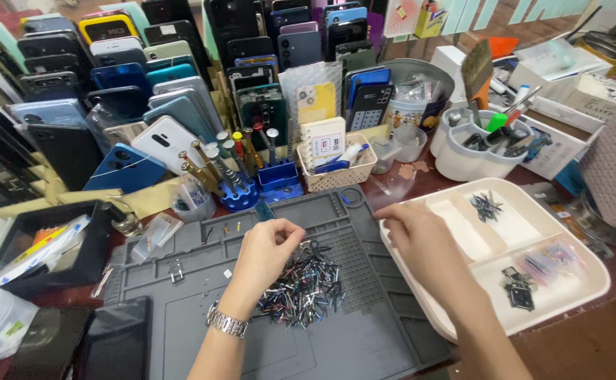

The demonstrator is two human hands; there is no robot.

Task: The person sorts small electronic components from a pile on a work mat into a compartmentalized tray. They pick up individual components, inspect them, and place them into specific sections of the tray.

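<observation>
**Colours on the Work Table**

The flat rubber work mat [364, 309] is dark grey. The heap of thin little metal pins [301, 285] on it shows black, silver, red and blue. The divided plastic tray [575, 295] is cream white. The round screwdriver stand [240, 197] is bright blue, and the small woven basket [336, 176] is pale beige. The metal wristwatch band [225, 323] shines silver. The rows of phone back covers [146, 91] are black, blue, white, yellow and teal.
</observation>
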